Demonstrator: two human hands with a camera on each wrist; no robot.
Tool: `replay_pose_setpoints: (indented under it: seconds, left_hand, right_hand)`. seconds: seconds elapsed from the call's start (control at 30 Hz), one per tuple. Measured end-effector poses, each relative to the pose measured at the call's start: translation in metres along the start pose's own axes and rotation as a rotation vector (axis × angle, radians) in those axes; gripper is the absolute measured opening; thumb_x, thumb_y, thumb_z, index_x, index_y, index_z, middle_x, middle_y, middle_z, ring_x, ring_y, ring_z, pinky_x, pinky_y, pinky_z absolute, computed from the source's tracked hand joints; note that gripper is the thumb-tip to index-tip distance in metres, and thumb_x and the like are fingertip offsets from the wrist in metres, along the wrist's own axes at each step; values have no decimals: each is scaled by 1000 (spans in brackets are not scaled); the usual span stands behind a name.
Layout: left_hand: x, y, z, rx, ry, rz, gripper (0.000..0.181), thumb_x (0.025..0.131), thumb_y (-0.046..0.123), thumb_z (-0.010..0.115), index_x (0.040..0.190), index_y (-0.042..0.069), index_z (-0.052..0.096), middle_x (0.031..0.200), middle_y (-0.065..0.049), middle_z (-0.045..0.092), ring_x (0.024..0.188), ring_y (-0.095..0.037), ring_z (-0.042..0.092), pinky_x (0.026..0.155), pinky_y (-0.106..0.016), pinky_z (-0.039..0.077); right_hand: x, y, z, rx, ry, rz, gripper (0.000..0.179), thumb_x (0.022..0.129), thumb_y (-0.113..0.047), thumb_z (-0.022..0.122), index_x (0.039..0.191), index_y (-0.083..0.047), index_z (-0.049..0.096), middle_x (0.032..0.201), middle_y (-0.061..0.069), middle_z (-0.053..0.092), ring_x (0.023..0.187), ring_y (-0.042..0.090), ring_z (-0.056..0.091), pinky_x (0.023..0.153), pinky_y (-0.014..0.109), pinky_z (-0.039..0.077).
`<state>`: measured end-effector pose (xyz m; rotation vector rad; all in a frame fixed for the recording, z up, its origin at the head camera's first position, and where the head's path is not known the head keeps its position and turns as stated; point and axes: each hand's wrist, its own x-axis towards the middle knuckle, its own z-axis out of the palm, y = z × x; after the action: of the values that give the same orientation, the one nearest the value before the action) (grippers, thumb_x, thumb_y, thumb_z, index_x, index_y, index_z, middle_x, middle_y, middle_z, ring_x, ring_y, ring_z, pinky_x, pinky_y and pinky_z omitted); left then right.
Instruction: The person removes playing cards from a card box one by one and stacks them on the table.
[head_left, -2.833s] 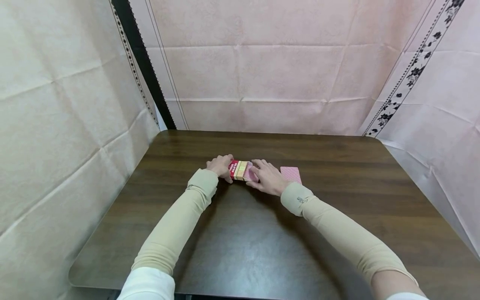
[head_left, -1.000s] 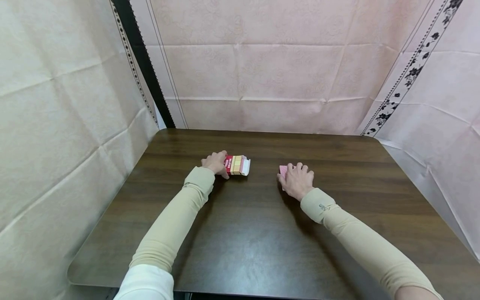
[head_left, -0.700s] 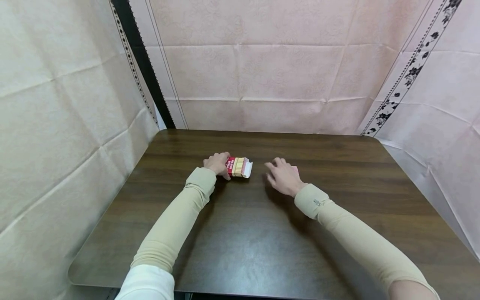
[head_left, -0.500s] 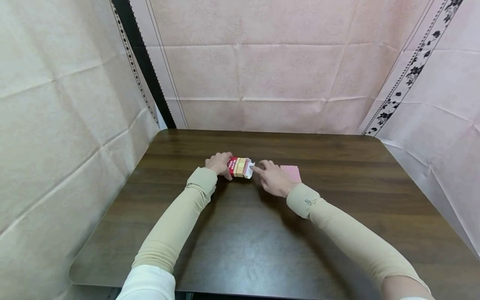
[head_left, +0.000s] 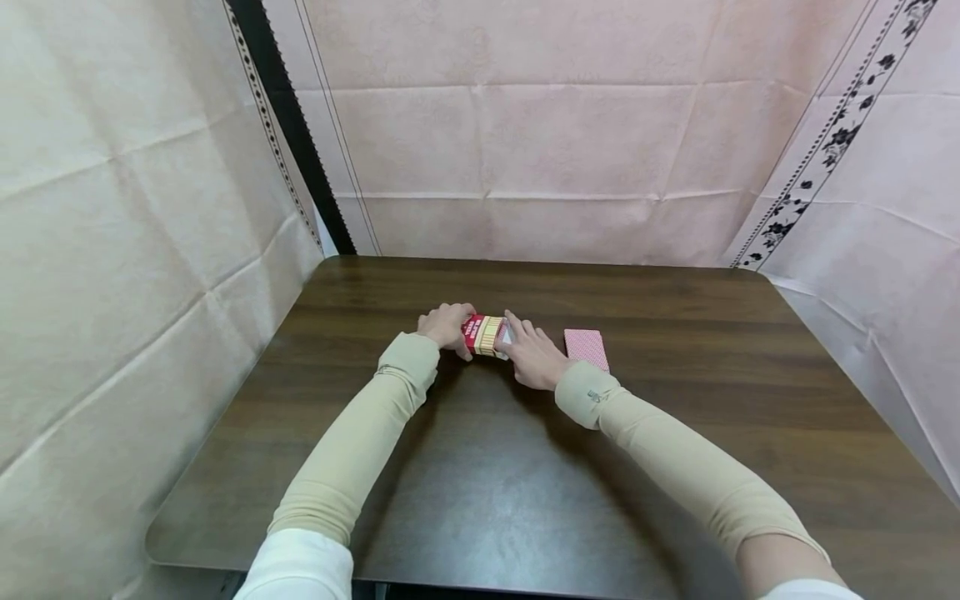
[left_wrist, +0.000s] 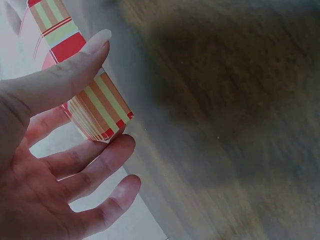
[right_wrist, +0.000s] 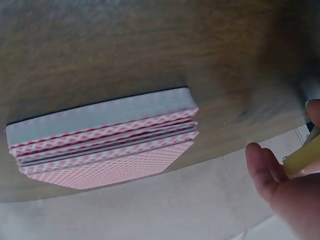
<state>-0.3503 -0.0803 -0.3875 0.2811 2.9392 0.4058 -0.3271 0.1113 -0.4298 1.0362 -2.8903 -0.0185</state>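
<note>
My left hand [head_left: 446,327] holds a red and yellow striped playing card box [head_left: 486,335] by its left end, near the middle of the table. In the left wrist view the thumb lies across the box and the other fingers curl loosely below it. At the box's right end, where a white flap shows, my right hand [head_left: 536,358] has its thumb and fingers around the opening. A yellow edge of the box [right_wrist: 302,157] sits between those fingers in the right wrist view. A deck of pink patterned playing cards [head_left: 587,348] lies stacked just right of the right hand, apart from it.
The brown wooden table [head_left: 450,500] has rounded corners. Pale cloth [head_left: 570,142] hangs behind its far edge and along both sides. Both forearms reach in from the near edge, the right one passing close in front of the deck.
At 2.8 seconds ago pink cards showed at the box's opening under my right hand. The right hand then rested over the deck, and has since moved left, back to the box.
</note>
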Motion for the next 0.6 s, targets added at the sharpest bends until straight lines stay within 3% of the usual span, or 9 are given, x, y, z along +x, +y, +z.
replay_pose_setpoints:
  seconds: [0.37,0.6]
  left_hand:
    - [5,-5,-1,-11,-11,-17,85,66,23,89,139,20,46,132,-9,55,116,-31,53,95,-52,41]
    - [7,-13,0,-11,-6,-33,84,66,23,89,138,20,46,130,-10,55,116,-32,53,94,-52,43]
  right_hand:
    - [-4,6,-3,49,25,-13,45,90,-8,53,133,-20,54,154,28,24,130,44,42,103,56,40]
    - [-13,12,-2,73,121,-54,53,90,-13,58,142,-19,47,149,29,34,122,42,48,97,53,44]
